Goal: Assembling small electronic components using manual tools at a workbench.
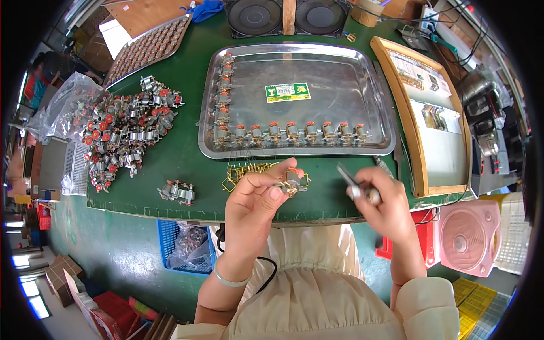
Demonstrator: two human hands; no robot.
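Note:
My left hand (249,198) pinches a small metal motor (293,180) with an orange-red end and brass-coloured parts, just over the table's near edge. To its right, my right hand (382,198) is closed around a slim grey metal hand tool (347,175), whose tip points up and left, apart from the motor; its exact kind is unclear. Behind my left fingers lies a small heap of brass-coloured wire frames (241,171), partly hidden. A steel tray (294,153) beyond holds similar motors in a row along its left side and another (310,130) along its near side.
A large pile of motors (130,130) sits on the left of the green table (192,113), with a few (177,192) nearer me. A wooden-framed case (422,141) flanks the tray's right. Two black fans (255,17) stand behind. Below are a blue crate (167,243) and pink fan (467,238).

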